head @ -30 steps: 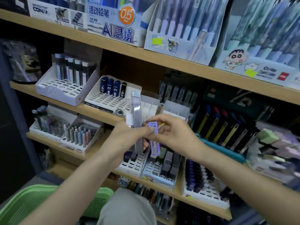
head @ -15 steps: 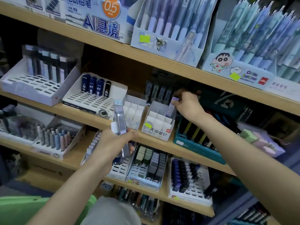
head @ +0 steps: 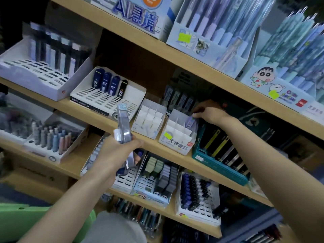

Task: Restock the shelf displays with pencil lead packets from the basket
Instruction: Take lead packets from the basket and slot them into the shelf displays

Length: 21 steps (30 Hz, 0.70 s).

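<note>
My left hand (head: 117, 150) grips a tall clear plastic box of lead packets (head: 124, 127), held upright in front of the middle shelf. My right hand (head: 207, 112) reaches to the back right slot of a white divided display box (head: 177, 135) with a yellow sticker. Its fingertips pinch a purple lead packet (head: 191, 121) that sits slanted in that slot. A second white divided box (head: 149, 120) stands just left of it, with nothing visible in its slots. The green basket (head: 21, 223) is at the bottom left, mostly behind my left arm.
White slotted trays (head: 105, 100) with a few dark blue lead cases sit on the same shelf to the left. A teal tray of black-and-yellow packs (head: 222, 155) is right of the display box. Pen displays (head: 219, 32) line the top shelf; more trays fill the lower shelf (head: 157, 183).
My right hand took the purple packet away from my left hand, carried it up and right, and lowered it into the back right slot. The left hand kept holding the clear box.
</note>
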Motion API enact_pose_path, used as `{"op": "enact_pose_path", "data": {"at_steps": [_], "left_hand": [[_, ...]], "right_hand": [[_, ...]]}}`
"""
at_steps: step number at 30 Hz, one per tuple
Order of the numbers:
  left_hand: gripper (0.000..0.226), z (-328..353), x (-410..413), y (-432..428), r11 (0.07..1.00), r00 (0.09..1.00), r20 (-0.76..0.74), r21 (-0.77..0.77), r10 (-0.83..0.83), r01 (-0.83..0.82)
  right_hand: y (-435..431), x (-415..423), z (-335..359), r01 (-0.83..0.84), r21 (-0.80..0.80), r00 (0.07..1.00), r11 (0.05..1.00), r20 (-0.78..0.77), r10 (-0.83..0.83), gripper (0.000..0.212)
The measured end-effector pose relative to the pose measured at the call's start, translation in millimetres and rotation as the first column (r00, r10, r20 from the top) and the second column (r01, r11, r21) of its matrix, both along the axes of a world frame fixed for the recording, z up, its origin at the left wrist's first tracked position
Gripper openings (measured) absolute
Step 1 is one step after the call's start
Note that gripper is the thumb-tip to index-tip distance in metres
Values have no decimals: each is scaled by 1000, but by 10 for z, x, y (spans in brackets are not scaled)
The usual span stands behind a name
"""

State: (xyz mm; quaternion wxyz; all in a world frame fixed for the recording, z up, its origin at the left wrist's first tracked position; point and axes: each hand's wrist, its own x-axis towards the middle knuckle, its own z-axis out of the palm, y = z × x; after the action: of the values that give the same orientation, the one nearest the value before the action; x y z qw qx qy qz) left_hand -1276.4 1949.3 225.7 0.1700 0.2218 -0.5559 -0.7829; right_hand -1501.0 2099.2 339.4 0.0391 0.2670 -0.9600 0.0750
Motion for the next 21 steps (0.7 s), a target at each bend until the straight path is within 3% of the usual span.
{"op": "enact_pose_path", "data": {"at_steps": [5, 12, 21], "left_hand": [[14, -11, 2, -10, 1000, 1000, 4, 4, -8, 8], [16, -24, 0, 22, 1000, 1000, -10, 16, -1, 1], [15, 8, 0, 86, 1000, 1000, -9, 9, -27, 27]], "right_hand": [[-45, -40, 10, 27, 50, 998, 998, 47, -30, 24], [-18, -47, -45, 11, -19, 996, 1000, -88, -12, 16], [-6, -84, -39, -53, 36, 992, 998, -115, 57, 17]]}}
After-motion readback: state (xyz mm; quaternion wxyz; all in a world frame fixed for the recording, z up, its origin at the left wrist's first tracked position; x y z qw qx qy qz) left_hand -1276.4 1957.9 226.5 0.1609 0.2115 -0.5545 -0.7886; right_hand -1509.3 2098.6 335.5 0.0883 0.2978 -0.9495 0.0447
